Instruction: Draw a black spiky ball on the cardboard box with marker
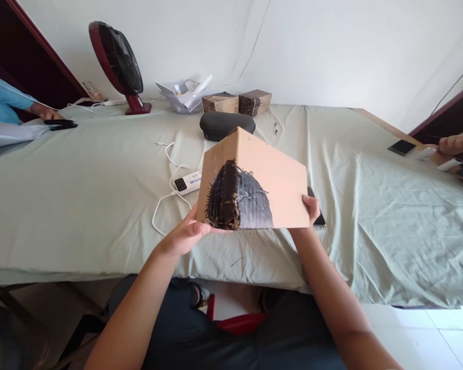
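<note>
I hold a tan cardboard box (272,177) up over the near edge of the table, one corner turned toward me. A black scribbled patch (237,200) covers that lower corner. My left hand (187,234) grips the box from below at its left bottom edge, fingers curled under it. My right hand (312,208) holds the right bottom corner, fingers wrapped behind the box. A dark phone (319,218) lies on the table partly hidden behind the box and my right hand.
The table wears a pale green cloth (81,195). On it lie a white power bank with cable (188,181), a dark case (227,125), two small patterned boxes (237,103), crumpled plastic (183,95) and a fan (119,61). Other people's hands sit at far left (42,110) and far right (457,145).
</note>
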{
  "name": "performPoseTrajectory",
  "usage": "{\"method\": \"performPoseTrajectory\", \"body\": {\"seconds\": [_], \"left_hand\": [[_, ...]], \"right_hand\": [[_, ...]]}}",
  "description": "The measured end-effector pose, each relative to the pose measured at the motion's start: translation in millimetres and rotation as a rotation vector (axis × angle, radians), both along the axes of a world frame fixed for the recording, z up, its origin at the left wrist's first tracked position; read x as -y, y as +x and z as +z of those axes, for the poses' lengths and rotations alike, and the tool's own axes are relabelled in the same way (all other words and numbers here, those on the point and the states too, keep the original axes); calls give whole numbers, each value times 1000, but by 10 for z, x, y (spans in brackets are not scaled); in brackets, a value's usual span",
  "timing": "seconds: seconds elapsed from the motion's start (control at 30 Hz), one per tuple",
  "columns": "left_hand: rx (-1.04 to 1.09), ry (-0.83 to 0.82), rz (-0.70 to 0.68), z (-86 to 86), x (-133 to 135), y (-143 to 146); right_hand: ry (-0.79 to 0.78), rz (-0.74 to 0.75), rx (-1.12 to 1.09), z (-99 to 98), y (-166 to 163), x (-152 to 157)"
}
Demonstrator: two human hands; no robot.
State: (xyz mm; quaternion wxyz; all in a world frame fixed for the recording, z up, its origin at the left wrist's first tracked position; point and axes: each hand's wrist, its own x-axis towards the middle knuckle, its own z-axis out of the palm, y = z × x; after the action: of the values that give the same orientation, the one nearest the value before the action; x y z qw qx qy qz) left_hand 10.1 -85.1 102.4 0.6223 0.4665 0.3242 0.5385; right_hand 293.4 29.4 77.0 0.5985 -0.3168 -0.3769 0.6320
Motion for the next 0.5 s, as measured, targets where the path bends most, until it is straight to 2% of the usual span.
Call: {"method": "performPoseTrajectory", "body": {"seconds": [0.13,0.27,0.33,0.43,0.5], "left_hand": [[97,22,361,127,3,219],[94,127,673,212,-1,202],[75,204,663,219,16,137],[59,270,518,214,59,53],[53,282,482,221,87,13]], "right_hand": [[41,39,16,-1,27,5],[224,104,133,-75,-42,-55],[298,148,207,-118,-111,-51],[355,226,302,-153,-212,14],[398,267,376,-159,-254,67]]}}
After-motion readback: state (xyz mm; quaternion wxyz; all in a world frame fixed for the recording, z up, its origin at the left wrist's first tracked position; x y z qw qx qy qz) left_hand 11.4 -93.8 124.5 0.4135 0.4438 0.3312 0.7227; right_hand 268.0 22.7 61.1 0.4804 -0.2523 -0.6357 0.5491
